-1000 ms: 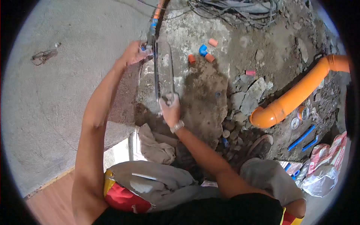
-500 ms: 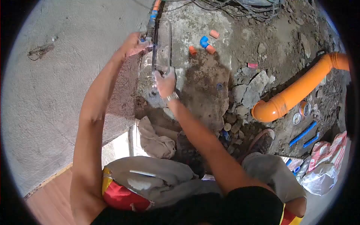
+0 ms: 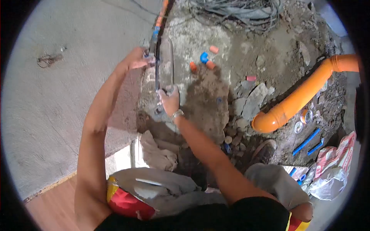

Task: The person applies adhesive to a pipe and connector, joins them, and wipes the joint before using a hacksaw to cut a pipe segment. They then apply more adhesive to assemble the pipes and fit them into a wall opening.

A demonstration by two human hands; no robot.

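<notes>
My right hand (image 3: pixel 170 101) is closed round the near end of a hacksaw (image 3: pixel 172 61), just below the middle of the concrete strip beside the wall. The saw's bowed frame points away from me, and its dark blade lies on the left side, close to my left fingertips. My left hand (image 3: pixel 138 59) is closed at the lower end of a pipe (image 3: pixel 153 44) that runs down along the wall. Higher up, this pipe is orange with a blue band. My left fingers partly cover its end.
Orange pipe pieces (image 3: pixel 193 66) and a blue elbow (image 3: pixel 204 57) lie on the concrete (image 3: pixel 200 36). A thick orange drain pipe (image 3: pixel 296 102) crosses the rubble at right, near blue pipe lengths (image 3: pixel 306 141) and a plastic bag (image 3: pixel 329 177). Coiled cables (image 3: pixel 239 13) lie at the top.
The whole scene sits lower in view as the camera has shifted. Both hands keep their holds, and the hacksaw stays in nearly the same place beside the pipe.
</notes>
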